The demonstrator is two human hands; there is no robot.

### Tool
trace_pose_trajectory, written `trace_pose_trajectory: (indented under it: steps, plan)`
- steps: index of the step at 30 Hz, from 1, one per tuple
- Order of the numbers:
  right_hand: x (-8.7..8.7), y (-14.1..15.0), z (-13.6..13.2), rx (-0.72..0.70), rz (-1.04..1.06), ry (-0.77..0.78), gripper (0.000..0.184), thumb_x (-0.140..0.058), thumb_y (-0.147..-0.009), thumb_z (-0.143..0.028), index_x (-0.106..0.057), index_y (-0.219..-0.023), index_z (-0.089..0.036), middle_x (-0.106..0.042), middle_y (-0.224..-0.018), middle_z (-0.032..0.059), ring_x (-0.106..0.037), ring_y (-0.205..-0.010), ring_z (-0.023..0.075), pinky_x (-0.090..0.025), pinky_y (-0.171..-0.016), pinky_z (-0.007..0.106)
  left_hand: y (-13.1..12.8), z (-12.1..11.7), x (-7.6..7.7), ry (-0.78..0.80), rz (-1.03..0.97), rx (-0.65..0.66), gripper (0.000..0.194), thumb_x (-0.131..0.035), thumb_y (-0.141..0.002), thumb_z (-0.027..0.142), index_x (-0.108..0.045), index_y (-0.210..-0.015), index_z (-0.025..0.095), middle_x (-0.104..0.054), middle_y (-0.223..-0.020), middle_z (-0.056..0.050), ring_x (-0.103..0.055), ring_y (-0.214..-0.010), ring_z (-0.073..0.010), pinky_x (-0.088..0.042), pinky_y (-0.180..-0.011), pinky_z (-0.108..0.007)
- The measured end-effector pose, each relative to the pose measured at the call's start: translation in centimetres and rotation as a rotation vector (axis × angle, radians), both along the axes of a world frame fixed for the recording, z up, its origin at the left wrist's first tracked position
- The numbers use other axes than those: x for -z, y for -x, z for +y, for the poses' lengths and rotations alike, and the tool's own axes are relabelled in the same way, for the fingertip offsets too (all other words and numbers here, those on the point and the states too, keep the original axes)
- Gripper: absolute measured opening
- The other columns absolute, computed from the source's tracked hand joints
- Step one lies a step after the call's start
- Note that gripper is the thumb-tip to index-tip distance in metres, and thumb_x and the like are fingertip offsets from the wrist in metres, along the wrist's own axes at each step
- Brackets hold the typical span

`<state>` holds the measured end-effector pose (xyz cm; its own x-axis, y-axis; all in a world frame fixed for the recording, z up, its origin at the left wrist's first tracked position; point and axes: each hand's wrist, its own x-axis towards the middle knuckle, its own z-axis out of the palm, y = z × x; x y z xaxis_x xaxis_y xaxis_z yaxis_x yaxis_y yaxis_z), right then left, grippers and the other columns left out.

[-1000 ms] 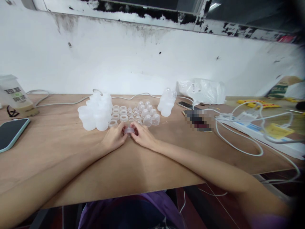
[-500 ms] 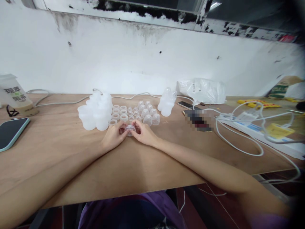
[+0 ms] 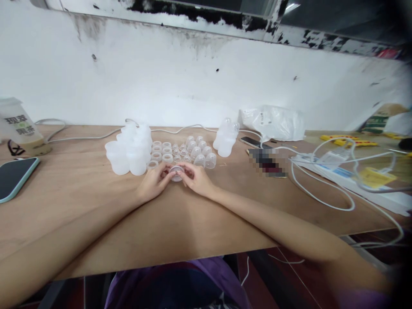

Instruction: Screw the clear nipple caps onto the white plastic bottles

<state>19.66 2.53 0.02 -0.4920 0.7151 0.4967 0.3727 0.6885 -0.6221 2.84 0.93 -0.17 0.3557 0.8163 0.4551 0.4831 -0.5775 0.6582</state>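
Observation:
Both hands meet at the middle of the wooden table (image 3: 180,223) around a small clear plastic ring part (image 3: 176,172). My left hand (image 3: 153,183) pinches its left side with curled fingers. My right hand (image 3: 197,179) grips its right side. Just behind them lie rows of small white rings (image 3: 162,152), clear domed caps (image 3: 200,155) and tiny clear pieces (image 3: 180,153). A cluster of translucent white cups (image 3: 128,150) stands to the left of those rows.
A few clear bottles (image 3: 225,138) stand behind right. A phone (image 3: 13,177) and a labelled drink cup (image 3: 19,126) sit at far left. White cables (image 3: 325,180), a power strip (image 3: 354,182), a plastic bag (image 3: 273,122) and another phone (image 3: 252,141) fill the right side.
Both hands have lifted the clear ring slightly and tilted it so its opening faces me; they stay in the same spot on the table.

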Motion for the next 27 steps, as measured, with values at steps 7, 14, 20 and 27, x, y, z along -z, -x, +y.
trace_pose_trajectory:
  steps: [7,14,20,27]
  plan:
    - [-0.52,-0.15,-0.27,-0.007,0.009,-0.047,0.019,-0.045,-0.078,-0.029,-0.055,-0.087,-0.016,-0.061,-0.073,0.0008,-0.055,-0.065,0.0096,-0.042,-0.059,0.020,0.12,-0.36,-0.19,-0.049,0.026,-0.024,0.022,-0.041,-0.081,0.035,-0.048,-0.091,0.016,-0.059,-0.077,-0.001,-0.056,-0.069,-0.0117,-0.044,-0.061,-0.021]
    - [-0.39,-0.09,-0.39,0.007,-0.020,-0.005,0.019,-0.046,-0.077,-0.030,-0.055,-0.083,-0.015,-0.059,-0.068,-0.0005,-0.050,-0.055,0.0066,-0.040,-0.052,0.017,0.02,-0.50,-0.46,-0.099,0.104,-0.097,0.019,-0.042,-0.080,0.033,-0.048,-0.086,0.016,-0.058,-0.069,0.001,-0.054,-0.060,-0.0095,-0.041,-0.056,-0.020]
    - [-0.40,-0.05,-0.36,-0.008,-0.027,-0.003,0.019,-0.045,-0.077,-0.030,-0.054,-0.082,-0.014,-0.058,-0.067,-0.0001,-0.050,-0.055,0.0068,-0.040,-0.053,0.018,0.07,-0.53,-0.32,-0.091,0.098,-0.115,0.020,-0.042,-0.080,0.034,-0.048,-0.084,0.016,-0.057,-0.065,0.002,-0.052,-0.057,-0.0090,-0.040,-0.053,-0.019]
    - [-0.25,-0.10,-0.36,0.005,-0.091,-0.036,0.023,-0.043,-0.079,-0.031,-0.056,-0.087,-0.014,-0.060,-0.070,0.0009,-0.052,-0.057,0.0076,-0.040,-0.056,0.019,0.03,-0.72,-0.34,-0.065,0.075,-0.085,0.020,-0.041,-0.081,0.035,-0.048,-0.084,0.017,-0.059,-0.065,0.001,-0.053,-0.055,-0.0091,-0.040,-0.051,-0.019]
